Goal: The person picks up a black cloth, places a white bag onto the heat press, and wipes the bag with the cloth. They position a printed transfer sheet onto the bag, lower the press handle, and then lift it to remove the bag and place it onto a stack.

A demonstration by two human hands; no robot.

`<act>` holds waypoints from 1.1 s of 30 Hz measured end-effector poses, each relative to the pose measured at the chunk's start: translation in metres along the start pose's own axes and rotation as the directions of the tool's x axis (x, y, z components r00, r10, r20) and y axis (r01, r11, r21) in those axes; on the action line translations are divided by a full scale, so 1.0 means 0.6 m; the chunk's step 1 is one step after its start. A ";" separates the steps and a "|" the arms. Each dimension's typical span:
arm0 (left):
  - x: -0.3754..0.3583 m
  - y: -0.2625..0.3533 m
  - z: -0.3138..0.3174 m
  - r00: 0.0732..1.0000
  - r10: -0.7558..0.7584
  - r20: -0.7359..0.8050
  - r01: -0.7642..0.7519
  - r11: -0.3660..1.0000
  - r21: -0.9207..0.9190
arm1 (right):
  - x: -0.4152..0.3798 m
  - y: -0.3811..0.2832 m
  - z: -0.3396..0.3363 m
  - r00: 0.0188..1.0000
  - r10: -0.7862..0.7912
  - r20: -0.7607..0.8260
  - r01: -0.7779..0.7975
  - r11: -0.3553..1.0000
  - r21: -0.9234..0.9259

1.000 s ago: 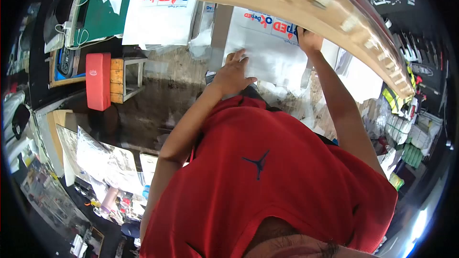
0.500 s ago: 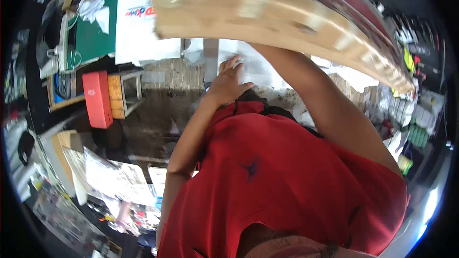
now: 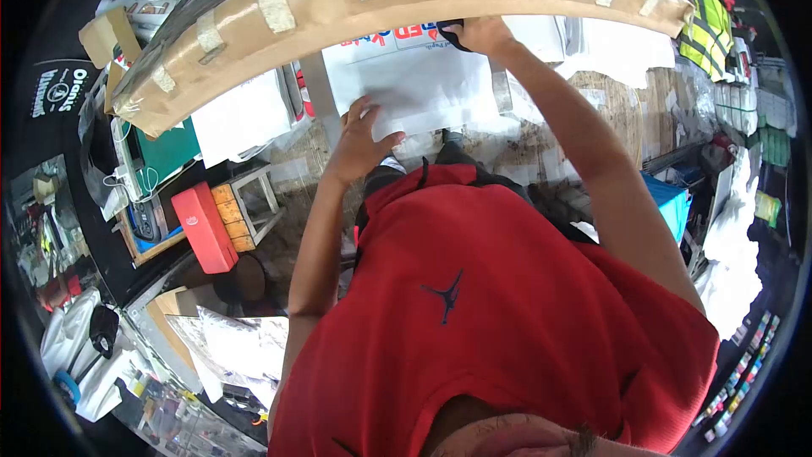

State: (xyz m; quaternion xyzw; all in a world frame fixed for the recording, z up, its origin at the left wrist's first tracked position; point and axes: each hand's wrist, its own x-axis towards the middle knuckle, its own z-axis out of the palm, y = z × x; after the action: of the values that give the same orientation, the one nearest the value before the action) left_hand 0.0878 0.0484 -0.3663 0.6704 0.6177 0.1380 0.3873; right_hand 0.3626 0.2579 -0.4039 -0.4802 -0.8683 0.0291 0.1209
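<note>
A white sheet with red and blue printed letters lies in front of me, partly covered by the brown ledge above it. My left hand rests at the sheet's near left part, fingers spread and holding nothing. Near the printed letters, my right hand is closed on a small black object. Only part of that object shows, and its kind cannot be made out.
A long brown ledge with tape strips crosses the top of the view. White sheets lie on the left, near a green board. A red box stands beside a wooden stool. A yellow vest hangs at right.
My view has shifted, bringing the printed sheet and my right hand out from behind the ledge. The black object in my right hand now shows. My left hand stays spread by the sheet.
</note>
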 end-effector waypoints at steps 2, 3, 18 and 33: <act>0.001 0.006 -0.002 1.000 -0.011 -0.003 0.011 1.000 0.012 | -0.006 -0.004 -0.038 0.984 0.085 0.158 -0.103 0.988 0.113; -0.001 0.008 -0.002 1.000 -0.025 0.001 0.025 0.999 0.022 | -0.011 -0.012 -0.043 0.984 0.084 0.159 -0.103 0.988 0.112; 0.005 -0.018 0.023 0.998 -0.011 -0.055 0.012 1.000 0.021 | 0.070 0.009 -0.027 0.936 0.127 0.328 -0.147 0.988 0.036; -0.002 0.013 0.012 0.993 -0.102 -0.065 0.099 0.994 -0.049 | 0.028 -0.052 -0.001 0.986 -0.078 0.145 0.065 0.993 0.093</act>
State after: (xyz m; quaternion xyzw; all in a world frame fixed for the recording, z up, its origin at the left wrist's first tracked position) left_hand 0.0981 0.0452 -0.3653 0.6243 0.6601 0.1548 0.3881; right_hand 0.3281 0.2551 -0.3949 -0.4393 -0.8895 0.0986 0.0782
